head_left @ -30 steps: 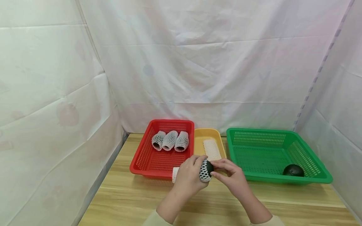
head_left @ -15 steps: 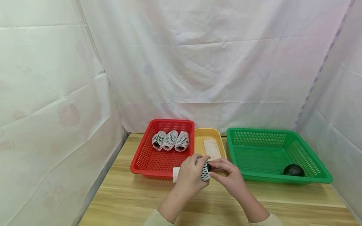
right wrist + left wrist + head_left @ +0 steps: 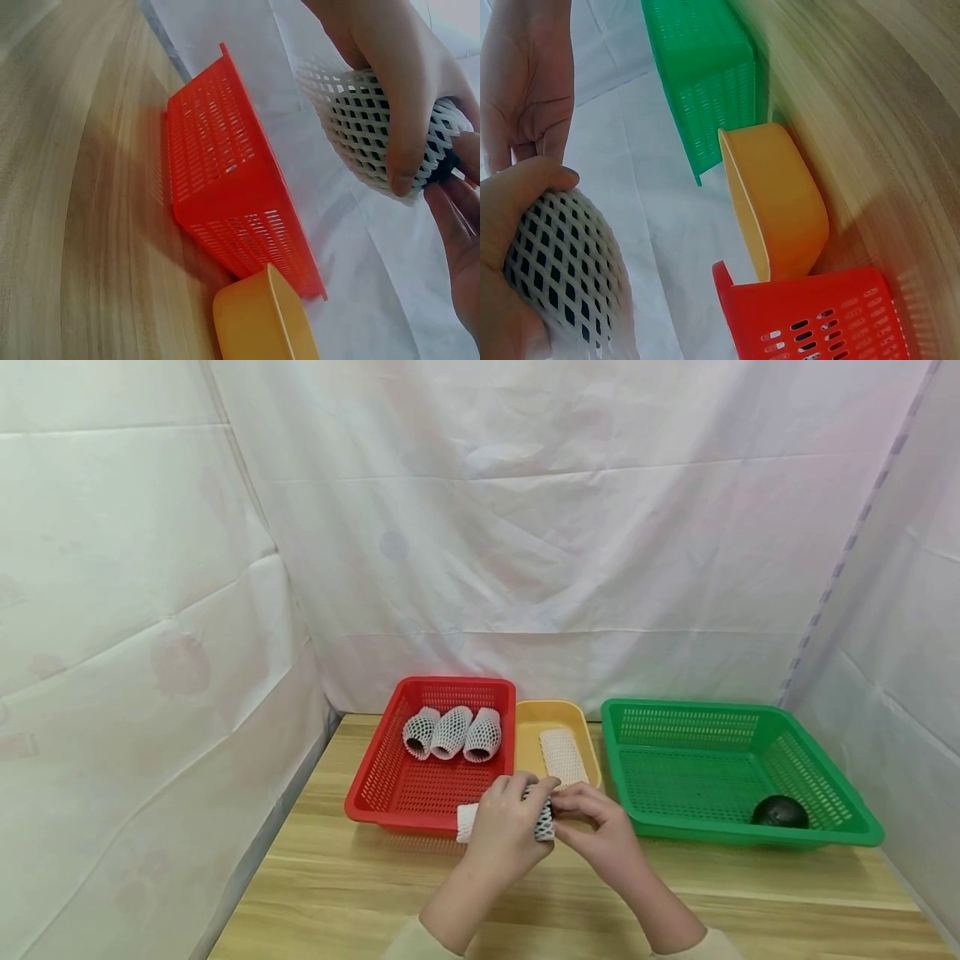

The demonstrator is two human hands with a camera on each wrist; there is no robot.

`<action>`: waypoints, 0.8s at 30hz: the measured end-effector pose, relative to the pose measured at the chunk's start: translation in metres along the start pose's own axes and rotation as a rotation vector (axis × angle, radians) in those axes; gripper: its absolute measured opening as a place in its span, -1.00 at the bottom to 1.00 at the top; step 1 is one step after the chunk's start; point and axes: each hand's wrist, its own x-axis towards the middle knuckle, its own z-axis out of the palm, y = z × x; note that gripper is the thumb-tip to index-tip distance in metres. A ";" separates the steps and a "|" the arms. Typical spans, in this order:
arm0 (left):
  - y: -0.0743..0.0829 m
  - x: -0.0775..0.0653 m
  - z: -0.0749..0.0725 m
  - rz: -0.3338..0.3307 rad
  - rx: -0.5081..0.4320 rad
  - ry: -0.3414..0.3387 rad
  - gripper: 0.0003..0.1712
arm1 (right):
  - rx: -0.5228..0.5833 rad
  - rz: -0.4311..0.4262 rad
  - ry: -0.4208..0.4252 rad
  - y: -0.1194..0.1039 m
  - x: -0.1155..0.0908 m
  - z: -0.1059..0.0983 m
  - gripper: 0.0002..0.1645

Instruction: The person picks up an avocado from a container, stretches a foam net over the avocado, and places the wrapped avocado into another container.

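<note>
In the head view, my left hand (image 3: 501, 818) grips a white foam net sleeve (image 3: 543, 822) stretched over a dark, round, avocado-like fruit. Its loose tail sticks out on the left of that hand. At the sleeve's right end, my right hand (image 3: 603, 835) pinches the rim between thumb and fingers. The right wrist view shows a small part of the dark fruit (image 3: 441, 171) at the sleeve's mouth, beside the right fingertips. Black skin shows through the stretched mesh (image 3: 574, 262) in the left wrist view. Another dark fruit (image 3: 780, 812) lies in the green basket (image 3: 697, 777).
A red basket (image 3: 431, 789) at left holds 3 net-covered dark fruits (image 3: 452, 733). Between the baskets stands a yellow tray (image 3: 531, 747) with a flat white foam net (image 3: 562, 758) inside. All stand on a wooden table (image 3: 337, 893), with white cloth (image 3: 525, 552) behind.
My right hand has shifted slightly left, toward the left hand. Less of the fruit's dark end shows, and the net covers more of it. Baskets and tray stay put.
</note>
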 end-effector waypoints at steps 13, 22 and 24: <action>-0.001 -0.003 -0.003 -0.069 -0.219 -0.004 -0.13 | 0.011 -0.072 0.034 -0.001 -0.003 -0.001 -0.50; 0.001 -0.003 -0.007 -0.066 -0.299 0.101 -0.04 | -0.017 0.124 -0.117 -0.007 -0.003 0.004 -0.07; 0.001 -0.003 -0.006 -0.052 -0.301 0.096 -0.02 | -0.029 0.152 -0.087 -0.009 -0.002 0.006 -0.09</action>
